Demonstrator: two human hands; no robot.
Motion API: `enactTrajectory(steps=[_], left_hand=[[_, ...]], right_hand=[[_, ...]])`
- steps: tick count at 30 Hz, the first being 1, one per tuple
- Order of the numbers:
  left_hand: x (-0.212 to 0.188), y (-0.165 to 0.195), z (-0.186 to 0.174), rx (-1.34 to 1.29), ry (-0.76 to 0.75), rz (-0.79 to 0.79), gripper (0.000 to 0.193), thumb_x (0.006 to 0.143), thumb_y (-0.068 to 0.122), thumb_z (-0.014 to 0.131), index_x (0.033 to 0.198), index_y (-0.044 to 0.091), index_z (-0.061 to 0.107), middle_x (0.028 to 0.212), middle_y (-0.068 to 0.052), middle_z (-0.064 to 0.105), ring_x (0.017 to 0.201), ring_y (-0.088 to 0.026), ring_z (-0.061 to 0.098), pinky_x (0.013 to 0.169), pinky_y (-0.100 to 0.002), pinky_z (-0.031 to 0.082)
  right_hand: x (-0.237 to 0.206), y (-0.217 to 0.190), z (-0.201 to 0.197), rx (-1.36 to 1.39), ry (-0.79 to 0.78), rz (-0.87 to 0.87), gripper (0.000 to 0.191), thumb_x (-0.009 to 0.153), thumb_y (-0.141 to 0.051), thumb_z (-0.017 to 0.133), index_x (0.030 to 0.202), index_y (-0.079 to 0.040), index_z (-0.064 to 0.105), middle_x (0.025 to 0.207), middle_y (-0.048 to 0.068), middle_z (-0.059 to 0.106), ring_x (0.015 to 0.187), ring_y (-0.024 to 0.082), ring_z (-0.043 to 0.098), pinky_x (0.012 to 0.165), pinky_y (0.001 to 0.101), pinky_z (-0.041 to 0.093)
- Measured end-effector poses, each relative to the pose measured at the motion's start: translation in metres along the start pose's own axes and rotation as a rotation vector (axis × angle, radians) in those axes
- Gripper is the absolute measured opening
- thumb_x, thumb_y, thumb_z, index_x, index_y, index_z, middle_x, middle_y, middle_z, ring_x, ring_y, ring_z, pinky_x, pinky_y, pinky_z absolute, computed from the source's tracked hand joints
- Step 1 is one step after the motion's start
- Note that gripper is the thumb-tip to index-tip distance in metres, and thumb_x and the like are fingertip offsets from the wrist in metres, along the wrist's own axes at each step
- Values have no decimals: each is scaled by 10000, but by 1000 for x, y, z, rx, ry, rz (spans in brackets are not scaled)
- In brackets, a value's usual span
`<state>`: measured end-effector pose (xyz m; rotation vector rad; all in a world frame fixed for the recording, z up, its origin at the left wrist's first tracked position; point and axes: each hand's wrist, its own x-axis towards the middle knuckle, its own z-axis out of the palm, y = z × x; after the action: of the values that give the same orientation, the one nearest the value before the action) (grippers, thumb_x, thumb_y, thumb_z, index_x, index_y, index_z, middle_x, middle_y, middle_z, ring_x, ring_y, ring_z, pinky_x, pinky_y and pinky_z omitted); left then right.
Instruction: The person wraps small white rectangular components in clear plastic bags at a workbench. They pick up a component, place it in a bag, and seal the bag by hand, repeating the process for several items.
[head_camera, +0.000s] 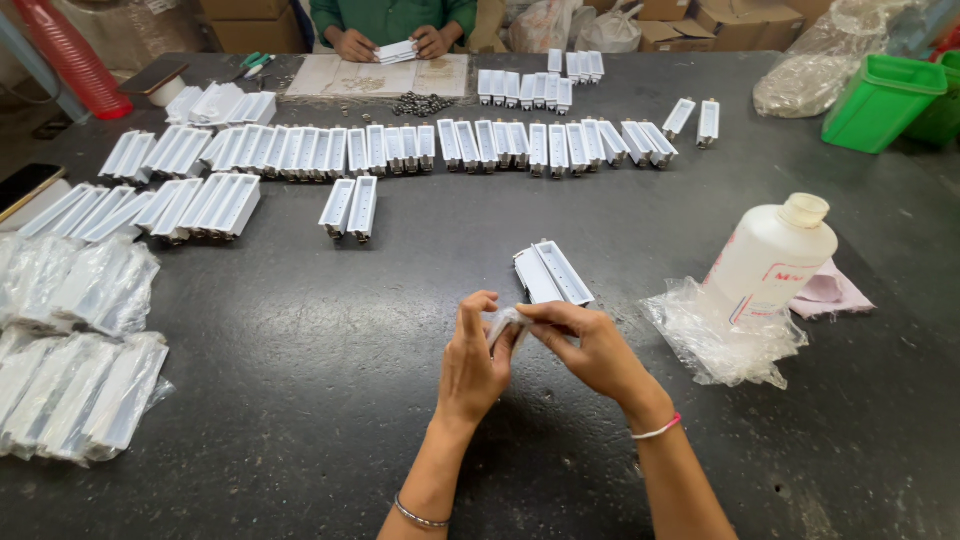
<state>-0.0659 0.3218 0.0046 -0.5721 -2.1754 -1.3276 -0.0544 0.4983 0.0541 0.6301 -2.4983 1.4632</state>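
Far to the left of the white bottle (770, 262), at the table's left edge, lie wrapped bundles (75, 345) of white trough-shaped parts in clear plastic, stacked in 2 heaps. Behind them, loose white channel pieces (300, 150) stand side by side in long rows that run across the dark table (300, 380) toward the bottle's far side, with 2 set apart (350, 207) in front of the row. Left of the bottle and nearer the camera, the left hand (472, 362) is raised with its fingers pressed together, pinching a small piece of thin clear plastic wrap (506, 326); the wrap looks crumpled, whitish and translucent, and whether it encloses anything I cannot tell. The right hand (590, 350) meets it from the other side, thumb and forefinger nipped onto the same wrap, so both hands touch through it above the table. A pink band sits on the right wrist, a metal bangle on the left. Just beyond the fingertips, between hands and bottle, lie 2 open white channel pieces (553, 273) side by side, tilted. The bottle, capped and leaning, rests on a crumpled clear bag (715, 345), with a pink cloth (830, 290) just behind it. Beyond the bottle to the right stands a green bin (880, 100). Across the table, another person's hands (390, 45) hold a white piece.
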Motion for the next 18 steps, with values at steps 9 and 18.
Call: enactTrajectory(steps=[9, 18], left_hand=[[-3, -12, -1, 63, 84, -83, 302, 963, 101, 650, 1166, 74, 428, 953, -187, 672, 759, -335, 732, 611, -427, 612], [4, -9, -31, 15, 101, -400, 249, 919, 161, 621, 1134, 111, 505, 863, -169, 656, 650, -280, 633, 618, -433, 486]], right_hand=[[7, -6, 12, -100, -45, -110, 464, 910, -143, 691, 1371, -116, 642, 1543, 89, 475, 1407, 299, 452, 1101, 430, 439], [11, 24, -13, 20, 263, 8, 416, 922, -146, 633, 1332, -80, 610, 1511, 138, 468, 1296, 295, 568, 992, 400, 562]])
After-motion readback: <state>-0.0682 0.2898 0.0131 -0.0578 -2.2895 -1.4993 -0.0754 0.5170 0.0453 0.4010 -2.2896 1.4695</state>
